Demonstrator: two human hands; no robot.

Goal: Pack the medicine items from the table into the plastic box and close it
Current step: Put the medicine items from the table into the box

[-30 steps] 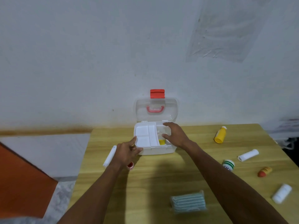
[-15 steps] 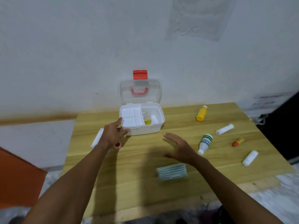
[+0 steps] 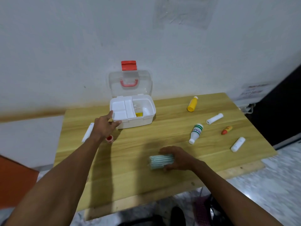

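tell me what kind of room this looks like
Probably a plain room in a home or small workspace, though it is hard to be sure: a light wooden table pushed against a bare, scuffed white wall, with a speckled stone-like floor below.

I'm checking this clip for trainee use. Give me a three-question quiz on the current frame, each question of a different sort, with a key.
1. True or false: the lid of the plastic box is shut.
2. Which item does the right hand close on? A) yellow bottle B) striped pack C) green-labelled white bottle
3. Fill in: the left hand rests against the box's front ____ corner, seen from the camera.

Key: 1 false, the lid stands open against the wall; 2 B, in a grip with fingers along its far edge and thumb at its near edge; 3 left.
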